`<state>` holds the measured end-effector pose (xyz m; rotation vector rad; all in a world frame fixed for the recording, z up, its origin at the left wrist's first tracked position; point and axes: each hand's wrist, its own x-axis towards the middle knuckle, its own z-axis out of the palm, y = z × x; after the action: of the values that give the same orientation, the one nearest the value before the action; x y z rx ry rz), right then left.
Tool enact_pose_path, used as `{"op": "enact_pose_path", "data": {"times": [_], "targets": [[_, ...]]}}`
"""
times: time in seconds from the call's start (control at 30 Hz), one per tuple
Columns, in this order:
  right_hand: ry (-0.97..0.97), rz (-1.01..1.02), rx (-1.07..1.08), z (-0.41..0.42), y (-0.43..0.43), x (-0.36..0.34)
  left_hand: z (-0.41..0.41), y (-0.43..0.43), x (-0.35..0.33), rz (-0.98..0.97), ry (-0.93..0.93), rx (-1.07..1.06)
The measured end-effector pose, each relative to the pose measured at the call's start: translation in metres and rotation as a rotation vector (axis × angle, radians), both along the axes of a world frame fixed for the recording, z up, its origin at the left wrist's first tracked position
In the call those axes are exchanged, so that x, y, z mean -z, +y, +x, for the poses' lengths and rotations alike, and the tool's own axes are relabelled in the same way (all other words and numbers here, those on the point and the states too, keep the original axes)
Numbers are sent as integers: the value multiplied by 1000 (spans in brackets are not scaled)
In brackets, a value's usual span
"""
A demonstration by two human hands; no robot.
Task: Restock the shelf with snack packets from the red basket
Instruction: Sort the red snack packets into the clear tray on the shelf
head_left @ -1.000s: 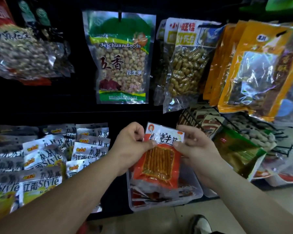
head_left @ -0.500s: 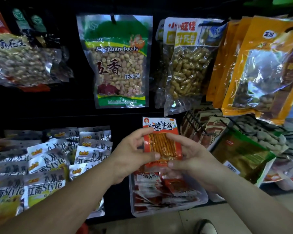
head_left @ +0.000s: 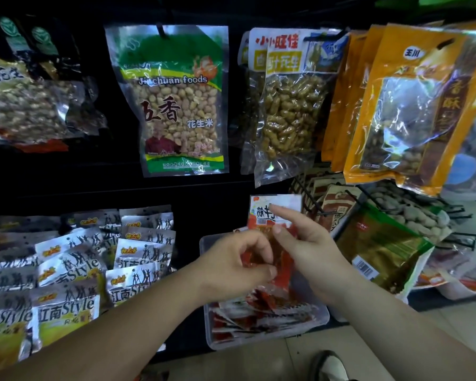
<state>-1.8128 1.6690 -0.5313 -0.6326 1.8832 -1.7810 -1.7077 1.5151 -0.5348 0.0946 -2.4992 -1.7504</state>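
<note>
The step in hand is placing one packet in its slot on the shelf. The packet stands upright, white header upward, just above a clear tray that already holds a loose heap of the same red packets. The left grip is curled tight, thumb and fingertips pinching the packet's lower part. The right grip takes the upper part: forefinger stretched up across the header, thumb on the red front, the other fingers seemingly behind, though blur makes that unsure. Both grips thus have hold of the one packet and nothing else. The red basket is out of view, so how much stock is left cannot be told. The tray looks part full, with room towards the back. The next move likely calls for tipping the packet down into the tray, front facing out, and letting go with one grip first so the packet does not slide off the heap. Peanut bags hang above and silver packs lie to the left; neither is in the way.
</note>
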Motion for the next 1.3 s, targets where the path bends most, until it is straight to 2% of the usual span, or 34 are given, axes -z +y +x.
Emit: {"op": "enact_pose_path", "data": {"times": [0.13, 0.2, 0.27, 0.3, 0.37, 0.53, 0.63, 0.73, 0.8, 0.87, 1.0, 1.1, 1.17, 1.23, 1.3], "targets": [[-21, 5, 84, -6, 4, 5, -6, -7, 7, -28, 78, -276], [-34, -5, 31, -5, 5, 6, -8, -13, 9, 114, 52, -359], [-26, 7, -27, -5, 6, 6, -9, -17, 14, 335, -28, -290], [-30, 9, -35, -6, 6, 6, -9, -18, 16, 385, -54, -244], [-58, 1, -24, -8, 8, 5, -10, -19, 18, 402, -57, -205], [-71, 67, -125, -7, 12, 3, -14, -26, 16, 451, 16, -341], [-110, 34, -44, -7, 8, 6, -10, -27, 16, 458, -70, -205], [-171, -4, 28, -13, 7, 6, -7, -18, 17, 424, -128, -88], [-188, 21, -120, -15, 11, 8, -8, -16, 16, 402, -103, -151], [-106, 112, -252, -14, 12, 11, -8, -18, 14, 378, -84, -183], [-78, 100, -216, -16, 10, 15, -6, -19, 14, 266, -44, -168], [-38, 122, -232, -13, 10, 17, -9, -17, 16, 182, 17, -299], [81, 167, -169, -12, 10, 14, -11, -19, 19, 77, 44, -331], [135, 164, -44, -16, 8, 8, -9, -17, 21, -67, 62, -234], [-38, 60, 29, -18, 7, 1, -6, -8, 20, -258, 88, -120]]}}
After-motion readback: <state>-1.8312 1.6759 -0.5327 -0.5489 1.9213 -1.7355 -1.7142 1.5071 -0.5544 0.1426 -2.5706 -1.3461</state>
